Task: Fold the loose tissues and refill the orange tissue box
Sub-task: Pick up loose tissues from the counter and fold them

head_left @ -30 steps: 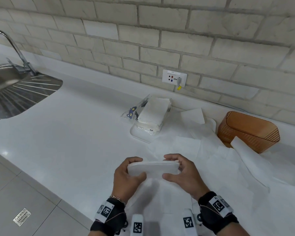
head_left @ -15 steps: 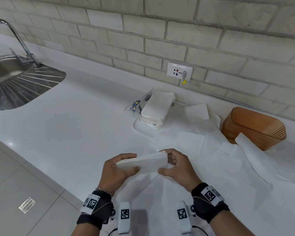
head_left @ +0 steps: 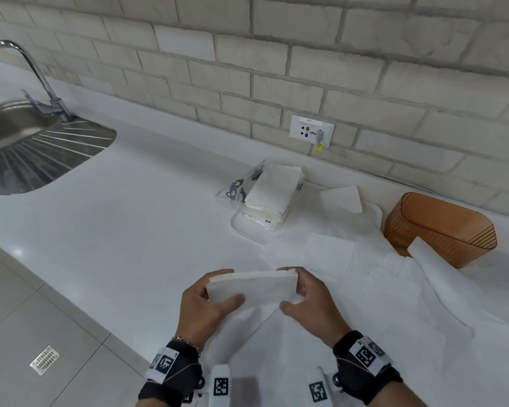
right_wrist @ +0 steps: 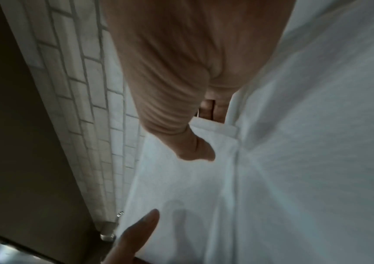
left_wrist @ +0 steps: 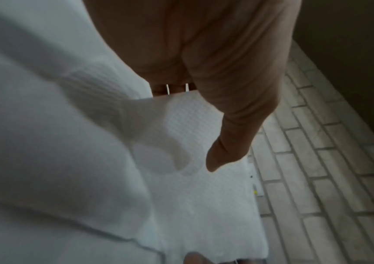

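Tissue stack held in both hands above tabletop

Stack of folded tissues [head_left: 252,286] sits between both hands, lifted just over the near edge of the white tabletop [head_left: 135,218]. Left hand [head_left: 202,308] grips the stack's left end, thumb on top, fingers curled underneath. Right hand [head_left: 312,306] grips the right end the same way: thumb over the front, fingers wrapped round the back. Left wrist view shows the left thumb [left_wrist: 228,142] pressed on the embossed top sheet; right wrist view shows the right thumb [right_wrist: 195,150] on the stack's edge, w/ the left thumb tip opposite.

Loose tissues [head_left: 394,304] lie spread under & to the right of the hands, covering much of the tabletop's right side, some creased, one sheet propped up against the orange tissue box [head_left: 441,227]. Box stands at the back right, near the brick wall [head_left: 306,60]; can't tell from here what's inside it.

Behind the hands, centre: a white tray [head_left: 241,227] carrying a thick pile of folded tissues [head_left: 274,186] in an opened clear wrapper [head_left: 238,186] w/ a blue cartoon print. Wall socket [head_left: 311,131] above it. Steel sink [head_left: 36,151] & tap [head_left: 39,74] far left, well apart from everything else.
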A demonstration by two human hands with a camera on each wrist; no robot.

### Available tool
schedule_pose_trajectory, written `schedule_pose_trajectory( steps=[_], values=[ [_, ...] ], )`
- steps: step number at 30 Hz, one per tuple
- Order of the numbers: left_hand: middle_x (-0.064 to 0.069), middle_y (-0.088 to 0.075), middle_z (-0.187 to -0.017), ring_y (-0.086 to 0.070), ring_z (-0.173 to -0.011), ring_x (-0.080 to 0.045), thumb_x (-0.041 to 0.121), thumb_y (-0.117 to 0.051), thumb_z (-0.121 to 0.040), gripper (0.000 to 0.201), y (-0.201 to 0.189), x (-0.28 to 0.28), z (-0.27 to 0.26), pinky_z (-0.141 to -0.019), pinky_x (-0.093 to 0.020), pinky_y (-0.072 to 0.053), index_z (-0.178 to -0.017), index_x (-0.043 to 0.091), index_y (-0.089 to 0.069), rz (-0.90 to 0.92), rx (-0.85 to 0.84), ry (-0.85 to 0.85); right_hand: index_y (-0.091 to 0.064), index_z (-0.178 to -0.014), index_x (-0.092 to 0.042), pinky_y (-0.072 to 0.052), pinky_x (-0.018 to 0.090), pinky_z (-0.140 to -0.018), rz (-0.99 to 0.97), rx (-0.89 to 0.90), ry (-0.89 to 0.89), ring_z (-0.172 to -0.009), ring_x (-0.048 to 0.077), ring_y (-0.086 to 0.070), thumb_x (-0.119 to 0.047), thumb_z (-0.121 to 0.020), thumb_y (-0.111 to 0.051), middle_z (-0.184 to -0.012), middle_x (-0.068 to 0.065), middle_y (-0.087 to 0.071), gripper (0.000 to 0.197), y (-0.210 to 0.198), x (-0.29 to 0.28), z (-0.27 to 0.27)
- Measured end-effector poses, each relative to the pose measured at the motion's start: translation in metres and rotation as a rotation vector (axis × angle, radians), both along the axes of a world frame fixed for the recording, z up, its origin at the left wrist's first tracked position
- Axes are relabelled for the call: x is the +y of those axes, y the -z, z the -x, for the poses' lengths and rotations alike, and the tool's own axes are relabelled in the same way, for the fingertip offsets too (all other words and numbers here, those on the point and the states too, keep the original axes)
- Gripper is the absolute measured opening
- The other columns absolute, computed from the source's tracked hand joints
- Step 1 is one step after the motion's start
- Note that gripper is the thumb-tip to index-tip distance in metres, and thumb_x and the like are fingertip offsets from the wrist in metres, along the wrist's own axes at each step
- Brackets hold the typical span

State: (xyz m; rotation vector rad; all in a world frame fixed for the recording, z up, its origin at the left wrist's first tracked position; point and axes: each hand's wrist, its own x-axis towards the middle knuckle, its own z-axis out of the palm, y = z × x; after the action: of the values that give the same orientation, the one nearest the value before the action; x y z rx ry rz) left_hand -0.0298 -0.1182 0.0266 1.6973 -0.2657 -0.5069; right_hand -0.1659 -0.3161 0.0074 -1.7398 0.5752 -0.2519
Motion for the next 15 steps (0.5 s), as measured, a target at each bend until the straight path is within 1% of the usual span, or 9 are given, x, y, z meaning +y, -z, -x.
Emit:
schedule_pose_trajectory(
  steps=[2,3,4,6,8,11,13,15],
  values=[
    [0.005,-0.082,-0.090,-0.078,-0.085,-0.015,0.002,-0.095,-0.068,0.038,0.003,-0.004,0.002,-0.069,-0.021,-0.060,-0.097,0.022,-0.081,-0.040,0.031,-0.005,-0.072,-0.113,-0.026,-0.060,0.028,-0.094,0.003,0.040,0.006,-0.105,0.008,-0.075,-0.005,-0.081,-0.084,-0.109,-0.012,-0.079,0.040,0.005,-0.001,-0.001],
    [0.004,-0.082,-0.087,-0.078,-0.083,-0.016,0.004,-0.095,-0.069,0.033,0.002,-0.008,0.003,-0.068,-0.021,-0.059,-0.093,0.021,-0.082,-0.043,0.045,-0.017,-0.074,-0.110,-0.024,-0.061,0.031,-0.093,0.002,0.054,0.021,-0.101,0.008,-0.076,-0.011,-0.083,-0.086,-0.106,-0.011,-0.081,0.032,0.006,-0.001,-0.003],
    [0.002,-0.082,-0.086,-0.078,-0.081,-0.016,0.005,-0.094,-0.070,0.027,0.001,-0.012,0.004,-0.068,-0.022,-0.059,-0.090,0.020,-0.082,-0.036,0.051,-0.024,-0.077,-0.105,-0.022,-0.062,0.032,-0.090,0.000,0.060,0.036,-0.097,0.009,-0.077,-0.016,-0.083,-0.088,-0.101,-0.010,-0.081,0.025,0.006,0.000,-0.004],
    [0.000,-0.082,-0.084,-0.077,-0.078,-0.015,0.007,-0.094,-0.072,0.020,-0.006,-0.018,0.006,-0.067,-0.022,-0.058,-0.084,0.020,-0.083,-0.006,0.045,-0.018,-0.079,-0.096,-0.020,-0.061,0.026,-0.079,-0.011,0.049,0.080,-0.087,0.011,-0.078,-0.021,-0.081,-0.091,-0.091,-0.007,-0.082,0.019,0.003,0.002,-0.007],
    [-0.001,-0.082,-0.085,-0.077,-0.079,-0.015,0.007,-0.094,-0.071,0.020,-0.011,-0.019,0.006,-0.069,-0.025,-0.060,-0.081,0.020,-0.083,0.029,0.042,-0.004,-0.079,-0.092,-0.021,-0.059,0.023,-0.074,-0.046,0.019,0.114,-0.083,0.013,-0.077,-0.019,-0.079,-0.093,-0.087,-0.004,-0.081,0.019,-0.001,0.002,-0.008],
    [0.001,-0.081,-0.091,-0.076,-0.082,-0.015,0.006,-0.098,-0.066,0.028,-0.010,-0.015,0.003,-0.074,-0.030,-0.063,-0.083,0.021,-0.082,0.030,0.058,0.024,-0.077,-0.097,-0.025,-0.062,0.027,-0.077,-0.082,0.004,0.087,-0.086,0.013,-0.076,-0.012,-0.076,-0.093,-0.093,-0.004,-0.080,0.029,-0.004,0.000,-0.007],
    [0.002,-0.081,-0.092,-0.075,-0.081,-0.012,0.006,-0.100,-0.061,0.035,-0.001,-0.015,0.003,-0.071,-0.027,-0.060,-0.083,0.025,-0.080,-0.012,0.046,0.041,-0.076,-0.100,-0.029,-0.064,0.032,-0.080,-0.075,0.022,0.069,-0.090,0.016,-0.075,-0.006,-0.076,-0.090,-0.097,-0.004,-0.079,0.037,0.000,0.000,-0.007],
    [0.002,-0.080,-0.087,-0.073,-0.075,-0.012,0.006,-0.102,-0.057,0.041,0.005,-0.014,0.005,-0.066,-0.025,-0.058,-0.084,0.026,-0.077,-0.052,0.033,0.031,-0.074,-0.103,-0.028,-0.064,0.037,-0.082,-0.088,0.024,0.079,-0.092,0.018,-0.075,0.002,-0.075,-0.084,-0.098,-0.002,-0.079,0.043,0.003,0.002,-0.009]
  ],
)
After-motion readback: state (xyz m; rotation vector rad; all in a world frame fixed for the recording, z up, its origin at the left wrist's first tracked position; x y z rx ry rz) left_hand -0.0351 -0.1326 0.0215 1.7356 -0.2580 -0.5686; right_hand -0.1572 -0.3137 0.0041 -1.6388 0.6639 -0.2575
